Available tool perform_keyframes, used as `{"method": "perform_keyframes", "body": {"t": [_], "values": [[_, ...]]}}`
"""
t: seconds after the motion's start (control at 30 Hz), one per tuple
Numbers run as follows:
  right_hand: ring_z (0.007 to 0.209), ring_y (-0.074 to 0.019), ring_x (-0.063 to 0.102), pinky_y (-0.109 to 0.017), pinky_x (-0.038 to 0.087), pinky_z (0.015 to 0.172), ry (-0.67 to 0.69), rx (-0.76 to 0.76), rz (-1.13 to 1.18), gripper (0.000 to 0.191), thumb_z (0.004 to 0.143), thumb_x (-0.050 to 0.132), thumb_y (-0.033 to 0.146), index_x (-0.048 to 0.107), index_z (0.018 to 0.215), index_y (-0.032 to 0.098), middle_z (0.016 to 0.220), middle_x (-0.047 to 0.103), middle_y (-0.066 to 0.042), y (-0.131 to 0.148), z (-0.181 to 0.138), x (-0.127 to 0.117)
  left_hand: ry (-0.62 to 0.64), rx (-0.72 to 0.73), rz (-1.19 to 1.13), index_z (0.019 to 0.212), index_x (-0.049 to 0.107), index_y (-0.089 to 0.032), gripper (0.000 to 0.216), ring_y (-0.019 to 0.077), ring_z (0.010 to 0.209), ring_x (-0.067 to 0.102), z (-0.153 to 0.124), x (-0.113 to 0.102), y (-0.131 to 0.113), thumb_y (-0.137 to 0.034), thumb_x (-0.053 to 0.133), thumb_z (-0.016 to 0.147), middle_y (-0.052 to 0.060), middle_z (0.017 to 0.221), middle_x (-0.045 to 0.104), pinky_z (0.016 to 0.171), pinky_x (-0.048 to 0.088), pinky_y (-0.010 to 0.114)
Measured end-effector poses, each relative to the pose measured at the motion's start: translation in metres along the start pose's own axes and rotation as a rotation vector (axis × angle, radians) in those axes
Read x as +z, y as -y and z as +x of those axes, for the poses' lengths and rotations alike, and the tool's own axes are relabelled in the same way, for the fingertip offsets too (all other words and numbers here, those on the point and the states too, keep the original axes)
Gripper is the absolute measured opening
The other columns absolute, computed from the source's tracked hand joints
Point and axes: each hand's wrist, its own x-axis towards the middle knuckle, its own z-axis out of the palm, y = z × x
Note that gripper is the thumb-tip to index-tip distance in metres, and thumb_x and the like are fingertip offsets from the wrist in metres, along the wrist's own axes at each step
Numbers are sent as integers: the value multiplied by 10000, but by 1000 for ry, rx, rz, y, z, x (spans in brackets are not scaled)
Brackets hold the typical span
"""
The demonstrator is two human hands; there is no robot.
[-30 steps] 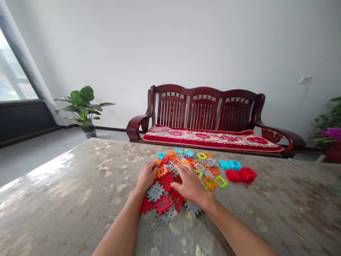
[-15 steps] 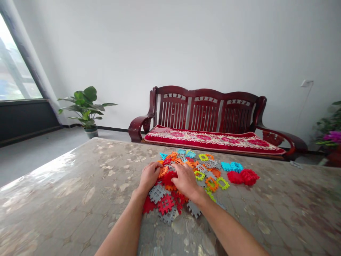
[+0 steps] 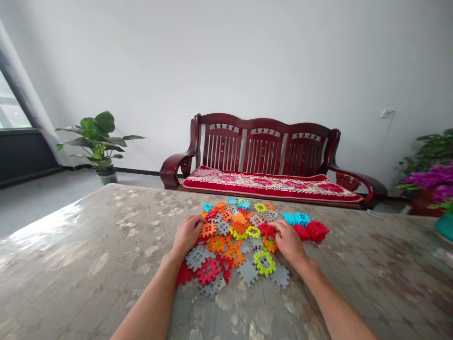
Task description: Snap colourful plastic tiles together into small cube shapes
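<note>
A loose pile of toothed plastic building tiles in orange, grey, red, lime and blue lies on the table in front of me. My right hand is at the pile's right side, its fingers closed on a red tile. At the left edge, my left hand has its fingers curled together beside an orange window tile; what they hold, if anything, is hidden. A lime frame tile and a plain grey tile lie nearest me on the right.
Past my right hand sit a red stack of tiles and a blue group. The patterned table cover spreads all round. Behind the table stands a wooden bench. A teal pot shows at the right edge.
My right hand has moved right across the pile with the red tile, uncovering orange and lime tiles in the middle. My left hand stays at the left edge. The view has turned slightly right.
</note>
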Motion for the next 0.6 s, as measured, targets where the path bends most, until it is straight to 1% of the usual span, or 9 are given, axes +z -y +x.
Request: {"method": "perform_keyframes", "body": {"t": [0.07, 0.13, 0.17, 0.27, 0.33, 0.4, 0.5, 0.6], "values": [[1019, -174, 629, -329, 500, 932, -15, 21, 72, 554, 627, 382, -5, 697, 1018, 230, 1067, 685, -33, -7, -8, 3, -6, 5, 1, 893, 708, -251, 272, 192, 971, 659, 0, 0, 0, -265, 442, 836, 13, 1039, 723, 933, 458, 299], [985, -174, 645, -327, 515, 901, -50, 68, 101, 537, 631, 379, 18, 680, 1028, 218, 1060, 690, -42, -7, -12, 4, -13, 9, 0, 891, 709, -251, 274, 191, 978, 657, 0, 0, 0, -264, 443, 830, 14, 1042, 721, 937, 458, 298], [967, -178, 650, -331, 519, 890, -65, 98, 96, 501, 659, 387, 40, 671, 1033, 214, 1054, 694, -46, -5, -13, 4, -14, 9, -1, 889, 710, -251, 275, 193, 980, 655, 0, -1, 0, -262, 442, 826, 16, 1043, 720, 938, 458, 300], [1007, -209, 643, -366, 503, 920, -76, 159, 22, 361, 795, 464, 195, 637, 1113, 206, 1096, 695, -63, 5, -11, 4, -12, 4, -2, 878, 710, -251, 278, 198, 976, 652, 0, -1, -1, -263, 439, 819, 19, 1041, 718, 936, 462, 309], [1059, -237, 628, -392, 482, 949, -45, 163, -46, 392, 832, 534, 331, 605, 1194, 199, 1141, 690, -80, 12, -9, 3, -14, 4, -5, 877, 709, -251, 274, 200, 984, 649, 0, -1, 0, -270, 441, 818, 20, 1047, 717, 940, 461, 313], [1079, -259, 621, -407, 469, 955, 1, 163, -118, 456, 826, 584, 393, 588, 1237, 198, 1148, 694, -89, 19, -6, 4, -16, 6, -12, 882, 707, -251, 274, 203, 1002, 645, 0, 0, 1, -281, 441, 820, 20, 1056, 716, 950, 457, 319], [1077, -269, 621, -409, 461, 951, 36, 174, -180, 469, 803, 628, 365, 593, 1242, 204, 1129, 708, -83, 27, -5, 5, -14, 14, -21, 886, 703, -253, 276, 203, 1008, 644, 1, 1, 2, -300, 437, 825, 18, 1057, 718, 953, 456, 320], [1071, -258, 621, -401, 459, 957, 27, 168, -156, 452, 794, 624, 303, 599, 1234, 202, 1132, 709, -77, 29, -6, 9, -12, 17, -19, 887, 702, -253, 284, 199, 992, 647, 2, 2, 5, -309, 429, 828, 18, 1040, 720, 954, 458, 312]]}}
